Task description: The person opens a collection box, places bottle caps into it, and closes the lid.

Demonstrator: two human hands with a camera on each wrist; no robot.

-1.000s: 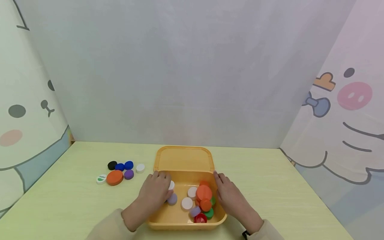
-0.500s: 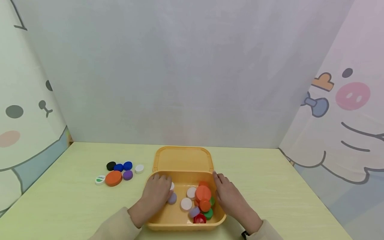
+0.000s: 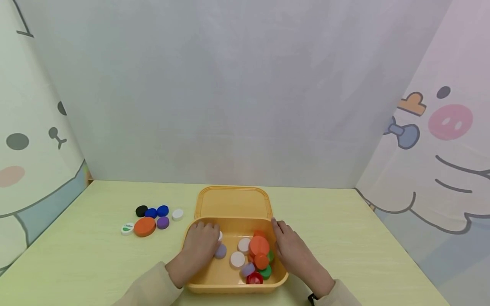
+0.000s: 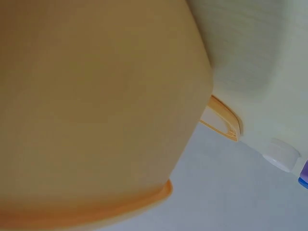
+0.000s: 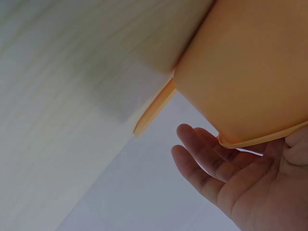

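Note:
Plastic bottle caps lie in an orange-yellow box (image 3: 237,290), with its lid (image 3: 234,203) folded back. My left hand (image 3: 200,243) reaches into the left part of the box, its fingertips hidden. A white cap (image 3: 220,236) and a lavender cap (image 3: 220,251) show beside it. My right hand (image 3: 296,255) rests on the right rim; in the right wrist view, the relaxed fingers (image 5: 192,163) extend past the box corner. Near the right wall, large orange caps (image 3: 259,246), green caps (image 3: 265,272) and a red cap (image 3: 254,279) are heaped. White caps (image 3: 237,259) lie mid-box.
Left of the box on the pale table (image 3: 344,238) is a loose group: a black cap (image 3: 141,211), blue caps (image 3: 162,211), a purple cap (image 3: 163,222), a white cap (image 3: 178,214), a large orange cap (image 3: 144,227) and a printed white cap (image 3: 128,229). A grey curtain (image 3: 229,93) hangs behind.
My left hand has moved slightly right and lower into the box. The right hand stays on the rim, and the caps outside stay where they are.

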